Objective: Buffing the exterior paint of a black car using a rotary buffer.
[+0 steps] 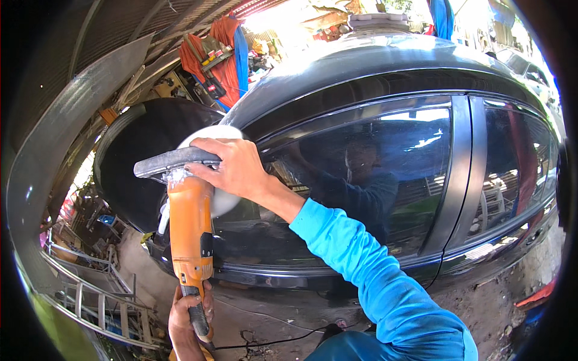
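Note:
An orange power polisher (189,222) is held in both my hands, its body slanting up from the lower left. My right hand (238,165), in a blue sleeve, is closed over the black front handle (171,162). Lower down, my left hand (183,316) wraps round the dark rear grip. The round white polishing pad (226,203) shows behind the tool and my right hand. It sits at the front end of the black car's side window (367,180); whether it touches the car I cannot tell.
A black power cord (271,342) runs along the ground from the grip's end. Metal frames like ladders (99,304) stand at the lower left, near a long grey panel (66,114). The car's roof (373,54) stretches to the right. Orange and blue tarps (226,42) hang behind.

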`<state>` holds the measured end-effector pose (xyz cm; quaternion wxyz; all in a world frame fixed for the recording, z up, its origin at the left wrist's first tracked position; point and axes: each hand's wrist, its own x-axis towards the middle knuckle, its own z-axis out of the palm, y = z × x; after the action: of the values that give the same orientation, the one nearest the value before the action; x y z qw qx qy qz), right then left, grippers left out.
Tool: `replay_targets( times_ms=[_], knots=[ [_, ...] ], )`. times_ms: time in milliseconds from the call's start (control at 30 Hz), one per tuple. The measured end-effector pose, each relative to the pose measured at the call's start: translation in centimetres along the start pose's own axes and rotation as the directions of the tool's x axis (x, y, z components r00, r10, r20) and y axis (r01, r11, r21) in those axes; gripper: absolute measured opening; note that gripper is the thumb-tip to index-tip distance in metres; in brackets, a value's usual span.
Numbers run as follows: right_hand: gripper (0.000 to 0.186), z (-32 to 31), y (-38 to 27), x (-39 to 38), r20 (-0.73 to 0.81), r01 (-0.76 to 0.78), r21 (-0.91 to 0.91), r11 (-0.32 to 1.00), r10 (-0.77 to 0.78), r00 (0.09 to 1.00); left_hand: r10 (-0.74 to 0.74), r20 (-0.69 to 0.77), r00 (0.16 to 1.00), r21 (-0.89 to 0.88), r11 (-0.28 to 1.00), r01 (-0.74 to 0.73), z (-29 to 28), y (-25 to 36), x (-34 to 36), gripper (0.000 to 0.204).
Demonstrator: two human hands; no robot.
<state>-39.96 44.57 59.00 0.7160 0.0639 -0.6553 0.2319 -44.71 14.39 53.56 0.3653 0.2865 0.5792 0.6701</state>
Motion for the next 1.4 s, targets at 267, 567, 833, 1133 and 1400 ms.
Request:
replay_targets(
  times_ms=[267,567,833,1133,1400],
  knots=[
    [0.037,-3.2,-1.5,-0.4,-0.084,-0.065,-0.002,0.998,0.065,0.994,-0.061,0.013,0.998,0.081,0.995,0.060,1.9,1.1,-0.7,0.038],
    [0.038,-8.8,-3.1,-0.3,-0.135,-0.085,-0.056,0.995,0.077,0.988,-0.016,0.044,0.999,0.327,0.945,0.001,4.8,2.3,0.2,0.042],
    [0.043,-15.1,-3.7,0.0,-0.246,-0.011,-0.210,0.978,-0.042,0.968,-0.099,0.138,0.985,0.376,0.926,0.040,9.7,4.0,1.1,0.042],
    [0.052,-22.8,-2.8,0.8,-0.340,0.019,-0.346,0.938,-0.145,0.929,-0.152,0.263,0.953,0.470,0.883,0.011,17.1,5.9,2.7,0.041],
    [0.042,-28.9,-3.3,2.1,-0.399,0.046,-0.445,0.895,-0.244,0.884,-0.235,0.362,0.902,0.575,0.818,-0.018,21.9,8.3,5.2,0.040]
  ],
)
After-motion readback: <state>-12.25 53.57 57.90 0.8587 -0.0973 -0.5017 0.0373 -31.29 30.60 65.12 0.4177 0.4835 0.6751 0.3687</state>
